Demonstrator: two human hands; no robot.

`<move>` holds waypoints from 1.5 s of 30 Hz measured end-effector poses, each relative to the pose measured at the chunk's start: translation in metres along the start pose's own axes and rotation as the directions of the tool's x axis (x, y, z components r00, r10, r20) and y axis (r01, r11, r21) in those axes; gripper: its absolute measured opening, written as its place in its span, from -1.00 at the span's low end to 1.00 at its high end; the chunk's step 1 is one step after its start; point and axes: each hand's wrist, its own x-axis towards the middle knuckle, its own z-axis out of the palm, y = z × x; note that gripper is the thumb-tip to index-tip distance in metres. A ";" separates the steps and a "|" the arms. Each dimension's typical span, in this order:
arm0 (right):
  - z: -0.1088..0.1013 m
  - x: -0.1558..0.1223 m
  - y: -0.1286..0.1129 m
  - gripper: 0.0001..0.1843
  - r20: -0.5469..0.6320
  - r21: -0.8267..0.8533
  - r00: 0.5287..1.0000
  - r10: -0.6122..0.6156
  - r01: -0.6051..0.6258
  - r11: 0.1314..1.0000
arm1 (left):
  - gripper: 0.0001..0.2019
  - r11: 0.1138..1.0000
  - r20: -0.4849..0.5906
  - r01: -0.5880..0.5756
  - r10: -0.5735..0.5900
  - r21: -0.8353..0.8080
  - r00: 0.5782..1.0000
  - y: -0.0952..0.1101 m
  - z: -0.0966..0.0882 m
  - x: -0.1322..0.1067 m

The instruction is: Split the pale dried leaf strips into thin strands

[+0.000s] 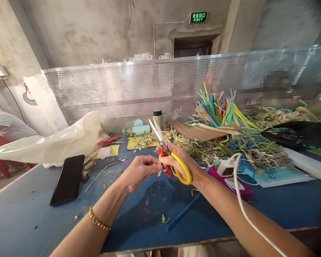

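My right hand [178,160] is wrapped round a pair of scissors [164,146] with one red and one yellow handle. Its blades point up and away from me, slightly parted. The yellow loop sticks out below the hand towards the wrist. My left hand [141,171] is closed in a pinch close to the red handle, its fingertips meeting those of the right hand. Whatever small piece may be between these fingertips is too hidden to name. Both hands are above the blue tabletop [123,217], where small scraps and a blue stick [183,216] lie.
A phone [67,180] and a plastic bag [61,139] lie left. Behind are a green bottle [158,119], dried plant strips [208,150], cardboard [195,132] and coloured stems [219,110]. A purple box [242,187], white cable [240,203] and face mask [280,176] lie right.
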 end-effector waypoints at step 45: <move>-0.017 -0.008 0.005 -0.58 0.018 -0.659 0.999 -0.032 0.036 0.751 | -0.77 0.997 -0.345 -0.072 0.063 -0.015 0.937 0.007 -0.024 0.008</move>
